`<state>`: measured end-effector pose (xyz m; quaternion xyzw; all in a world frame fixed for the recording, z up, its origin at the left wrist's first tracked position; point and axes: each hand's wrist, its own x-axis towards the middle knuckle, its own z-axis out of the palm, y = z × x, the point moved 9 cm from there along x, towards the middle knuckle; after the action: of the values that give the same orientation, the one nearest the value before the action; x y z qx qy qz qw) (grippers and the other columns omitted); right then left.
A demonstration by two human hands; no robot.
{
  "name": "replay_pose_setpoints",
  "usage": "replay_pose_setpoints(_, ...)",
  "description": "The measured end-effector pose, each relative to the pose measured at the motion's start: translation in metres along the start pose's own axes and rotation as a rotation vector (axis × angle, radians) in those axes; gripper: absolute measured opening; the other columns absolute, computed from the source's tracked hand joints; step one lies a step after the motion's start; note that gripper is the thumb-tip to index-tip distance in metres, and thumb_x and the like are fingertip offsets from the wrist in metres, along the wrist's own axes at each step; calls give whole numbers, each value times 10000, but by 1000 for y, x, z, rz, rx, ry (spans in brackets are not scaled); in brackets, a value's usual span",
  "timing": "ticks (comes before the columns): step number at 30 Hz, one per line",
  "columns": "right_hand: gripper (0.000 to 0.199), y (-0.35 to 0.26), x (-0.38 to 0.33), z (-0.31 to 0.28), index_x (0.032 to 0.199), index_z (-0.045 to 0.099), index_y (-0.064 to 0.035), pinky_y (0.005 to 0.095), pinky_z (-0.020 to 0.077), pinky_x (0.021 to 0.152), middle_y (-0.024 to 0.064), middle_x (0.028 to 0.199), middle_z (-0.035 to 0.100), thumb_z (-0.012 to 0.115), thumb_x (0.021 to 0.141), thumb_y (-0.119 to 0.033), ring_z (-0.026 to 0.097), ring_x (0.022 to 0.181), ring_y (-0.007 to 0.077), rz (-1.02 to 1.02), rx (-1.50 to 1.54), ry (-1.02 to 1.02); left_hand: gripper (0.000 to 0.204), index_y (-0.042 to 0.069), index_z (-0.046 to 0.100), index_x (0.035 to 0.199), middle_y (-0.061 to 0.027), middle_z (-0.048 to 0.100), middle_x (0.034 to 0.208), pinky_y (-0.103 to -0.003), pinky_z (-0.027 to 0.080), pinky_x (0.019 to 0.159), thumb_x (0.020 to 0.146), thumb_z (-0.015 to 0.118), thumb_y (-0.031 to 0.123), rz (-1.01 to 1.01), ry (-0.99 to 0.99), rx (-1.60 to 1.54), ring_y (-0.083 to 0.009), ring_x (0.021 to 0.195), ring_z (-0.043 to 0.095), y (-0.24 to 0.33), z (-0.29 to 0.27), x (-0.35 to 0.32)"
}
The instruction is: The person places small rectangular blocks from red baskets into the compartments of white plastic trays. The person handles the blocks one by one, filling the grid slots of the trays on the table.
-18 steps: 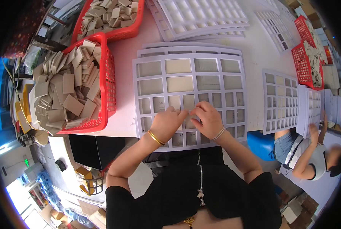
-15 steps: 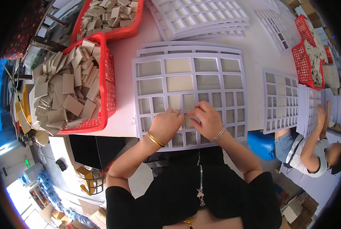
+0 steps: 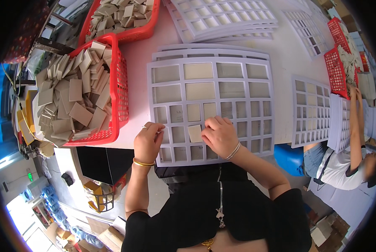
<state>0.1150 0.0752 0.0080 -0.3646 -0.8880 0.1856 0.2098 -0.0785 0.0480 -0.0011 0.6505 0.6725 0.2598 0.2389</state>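
So, tile (image 3: 194, 134) pinched at the tray (image 3: 216, 100)'s seven o'clock

Its edge is clamped by the right hand (image 3: 220, 136). The left hand (image 3: 149, 140) is curled at eight o'clock; can't be told if anything's held there. Red basket (image 3: 121, 84) seen at nine.

Right fingers (image 3: 207, 134) on tile (image 3: 194, 133) over white grid (image 3: 216, 90)

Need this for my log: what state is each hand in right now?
Left hand: curled at the left edge of the white grid; open or closed unclear.
Right hand: closed, holding a cream tile by its edge.
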Motion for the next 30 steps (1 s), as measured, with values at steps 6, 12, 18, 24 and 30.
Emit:
replay_pose_setpoints(6, 70, 0, 7, 12, 646, 620, -111, 338, 377, 703, 13, 819, 512, 683, 673, -127, 526, 811, 181, 15, -108, -138, 172, 42, 632, 933, -86, 614, 835, -310, 507, 624, 768, 653, -4, -11, 8, -32, -227, 708, 634, -5, 9, -5)
replay_pose_setpoints(12, 71, 0, 5, 15, 624, 614, -116, 342, 373, 717, 17, 801, 516, 667, 663, -142, 520, 798, 182, 7, -88, -154, 186, 41, 629, 953, -95, 612, 844, -317, 510, 629, 773, 652, -1, -65, 30, -30, -233, 710, 632, -16, 3, -8)
replay_pose_setpoints(18, 139, -12, 10, 9, 657, 601, -131, 331, 358, 733, -19, 846, 527, 736, 661, -161, 513, 814, 162, -48, -166, -81, 198, 29, 630, 942, -91, 608, 821, -299, 512, 642, 755, 669, -26, -124, 81, -9, -204, 688, 618, -27, -11, -10)
replay_pose_setpoints(24, 103, -11, 6, 22, 818, 644, -136, 334, 366, 778, -27, 922, 562, 697, 739, -177, 518, 873, 152, -101, -154, -262, 244, 30, 624, 994, -99, 607, 849, -304, 516, 620, 761, 693, 14, -248, 92, 18, -208, 675, 616, -56, -11, -12)
replay_pose_setpoints(30, 277, 70, -19, -103, 1099, 632, -88, 445, 397, 901, 143, 1114, 562, 616, 837, -176, 524, 1038, 308, 262, -101, 292, 251, 27, 622, 1018, -110, 628, 841, -336, 517, 629, 794, 699, 111, -343, -19, -7, -233, 686, 628, -72, 0, -10)
